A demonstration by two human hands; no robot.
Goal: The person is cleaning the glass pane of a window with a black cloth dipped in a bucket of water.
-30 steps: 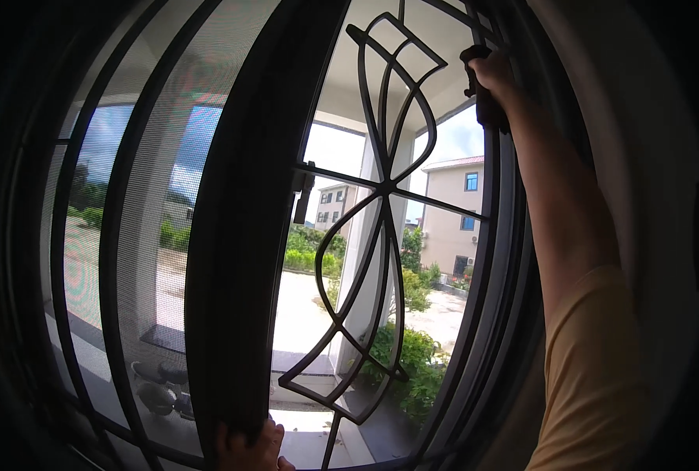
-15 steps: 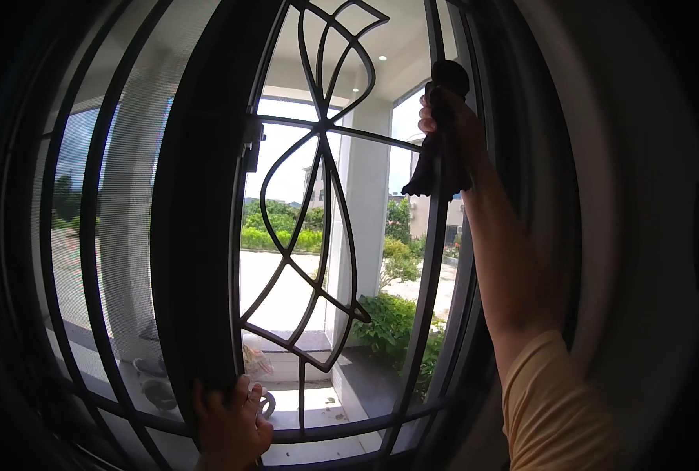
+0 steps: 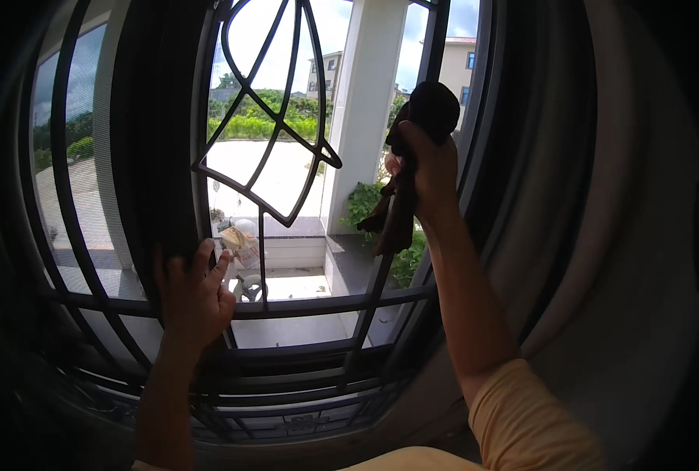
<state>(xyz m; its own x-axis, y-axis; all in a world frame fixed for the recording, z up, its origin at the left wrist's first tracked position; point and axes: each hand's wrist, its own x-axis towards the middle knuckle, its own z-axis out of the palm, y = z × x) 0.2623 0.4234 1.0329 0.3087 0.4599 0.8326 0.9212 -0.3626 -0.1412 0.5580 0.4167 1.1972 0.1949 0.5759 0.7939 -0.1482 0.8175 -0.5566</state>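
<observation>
A dark window grille [image 3: 291, 129] with curved bars stands in front of me. My right hand [image 3: 432, 169] is closed around a bunched dark cloth [image 3: 434, 108], whose loose end hangs below the fist. The cloth is at an upright bar [image 3: 382, 271] on the grille's right side; whether it presses on the bar is hard to tell. Lower left, my left hand [image 3: 196, 294] rests on the thick dark frame post [image 3: 141, 180], its fingers spread and nothing in them.
A screened panel with slanting bars [image 3: 75, 169] lies left of the post. Crossbars [image 3: 326, 304] run along the bottom. Beyond the grille are a pale pillar [image 3: 357, 110], a plastic bag [image 3: 241, 242] on the ground, green plants and buildings. A dim curtain-like surface [image 3: 557, 196] is at right.
The view has tilted downward, so the grille sits higher in it. My right hand has come down along the right bar with the cloth. My left hand stays on the post.
</observation>
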